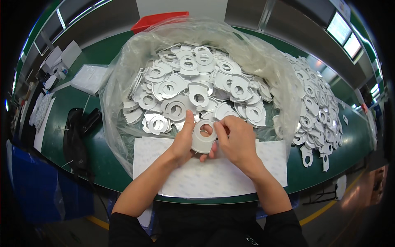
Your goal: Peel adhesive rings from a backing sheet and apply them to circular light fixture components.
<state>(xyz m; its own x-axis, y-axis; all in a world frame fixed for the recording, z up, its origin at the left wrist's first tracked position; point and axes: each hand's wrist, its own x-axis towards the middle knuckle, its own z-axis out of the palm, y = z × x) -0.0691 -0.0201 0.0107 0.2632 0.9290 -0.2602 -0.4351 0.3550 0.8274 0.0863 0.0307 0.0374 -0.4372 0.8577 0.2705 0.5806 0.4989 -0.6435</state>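
Note:
A flat white plate with a round hole (203, 145) is held upright over the white paper sheets. My left hand (182, 142) grips it along the left edge, thumb pointing up and fingertips showing behind the plate. At the upper right rim, my right hand (238, 139) is closed in a pinch against the same plate; whatever else lies between those fingertips is hidden. Just beyond both hands, a pile of similar white plates (198, 99) fills an open clear plastic bag (117, 84).
White paper (193, 183) lies at the green table's front edge. More plates (314, 105) are heaped to the right, some near the edge. A red bin (160, 20) stands behind the bag. At left are a black object (76, 142) and a white packet (88, 78).

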